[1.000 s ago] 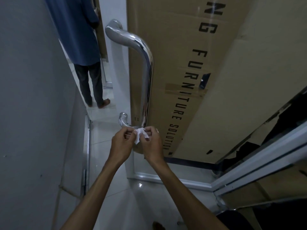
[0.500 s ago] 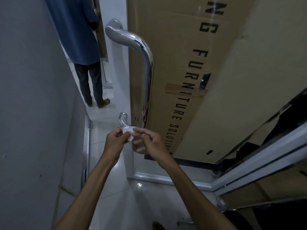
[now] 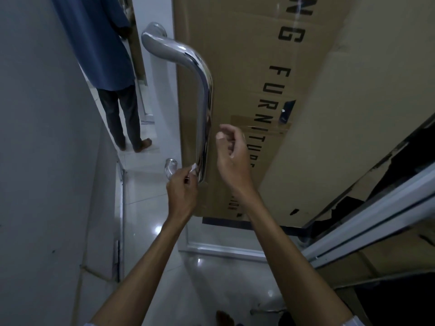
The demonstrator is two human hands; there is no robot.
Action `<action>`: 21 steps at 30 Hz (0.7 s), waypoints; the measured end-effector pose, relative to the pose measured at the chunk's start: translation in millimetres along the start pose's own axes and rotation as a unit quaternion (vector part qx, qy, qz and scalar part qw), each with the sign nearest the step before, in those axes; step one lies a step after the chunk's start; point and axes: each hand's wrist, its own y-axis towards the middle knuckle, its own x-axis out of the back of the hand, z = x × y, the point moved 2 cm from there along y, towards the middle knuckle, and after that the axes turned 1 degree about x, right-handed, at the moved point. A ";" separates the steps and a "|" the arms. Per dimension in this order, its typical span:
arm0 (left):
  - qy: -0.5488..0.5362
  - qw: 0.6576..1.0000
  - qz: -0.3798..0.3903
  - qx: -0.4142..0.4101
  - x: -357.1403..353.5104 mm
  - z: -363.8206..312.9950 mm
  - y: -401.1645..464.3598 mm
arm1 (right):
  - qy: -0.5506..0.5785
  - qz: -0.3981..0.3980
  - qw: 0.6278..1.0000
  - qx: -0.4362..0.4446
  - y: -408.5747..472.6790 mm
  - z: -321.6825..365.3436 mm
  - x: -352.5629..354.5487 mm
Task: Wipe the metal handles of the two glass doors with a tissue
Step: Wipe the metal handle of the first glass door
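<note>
Off tissue (image 3: 193, 166), right hand (image 3: 231, 156) lifted.

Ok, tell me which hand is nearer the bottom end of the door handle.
Left. The left hand pinches the tissue right against the door handle at its bottom end. The right hand is beside the bar, higher up and off it, holding nothing.

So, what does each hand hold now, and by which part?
The left hand pinches the tissue at its fingertips, against the lower end of the metal handle. The right hand holds nothing.
</note>
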 end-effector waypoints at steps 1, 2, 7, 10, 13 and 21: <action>-0.005 1.000 -0.004 0.001 -1.6 0.8 -5.2 | -0.003 0.012 1.000 0.014 1.0 1.9 -0.3; 0.002 1.000 -0.007 -0.010 -1.7 2.1 -9.4 | -0.007 0.025 0.999 0.022 2.0 3.0 -1.6; 0.138 0.978 0.057 -0.146 11.4 40.8 -10.6 | -0.021 0.053 0.997 0.054 5.5 9.7 -13.6; 0.232 0.949 0.092 -0.190 26.5 60.1 -2.6 | -0.014 0.050 0.996 0.068 6.6 12.5 -20.2; 0.266 0.947 0.087 -0.157 29.8 65.5 -3.0 | -0.021 0.038 0.997 0.063 10.0 10.0 -21.3; 0.289 0.942 0.096 -0.144 46.5 74.2 -2.4 | -0.060 0.041 0.996 0.054 20.4 4.7 -26.6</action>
